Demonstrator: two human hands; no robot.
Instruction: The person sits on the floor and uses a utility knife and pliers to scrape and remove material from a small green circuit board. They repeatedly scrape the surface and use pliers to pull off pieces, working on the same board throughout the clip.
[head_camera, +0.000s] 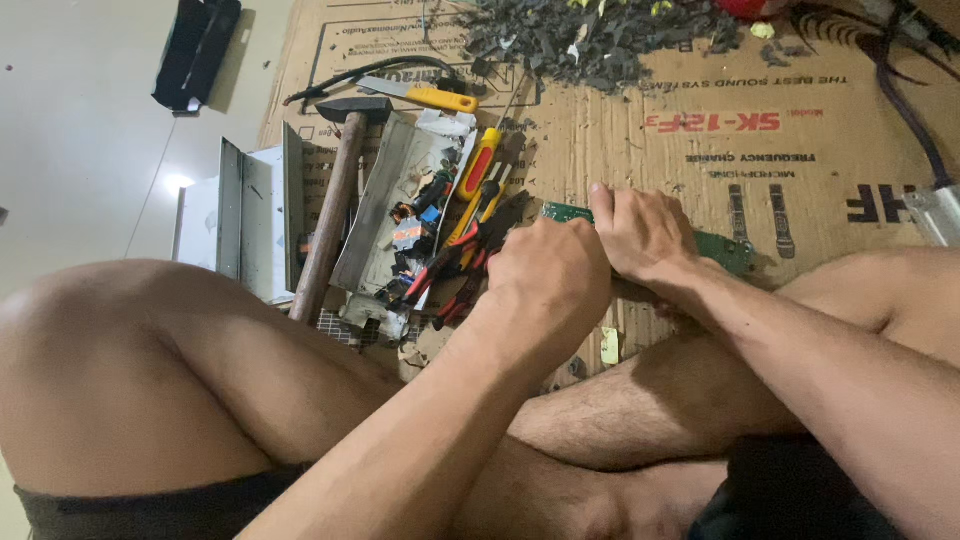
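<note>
My right hand (640, 232) presses down on a green circuit board (728, 250) that lies on the flattened cardboard (640, 130). My left hand (548, 285) is closed in a fist just left of it, over the board's near end; what it grips is hidden by the fingers. Red-handled pliers (450, 265) lie right beside the left hand. My bare knees and legs fill the bottom of the view.
A wooden-handled hammer (335, 195), a yellow utility knife (420, 95), screwdrivers (478, 175) and an opened metal casing with electronic parts (400, 210) lie to the left. A heap of dark scraps (590, 40) sits at the top. Metal housing pieces (250, 215) stand on the floor.
</note>
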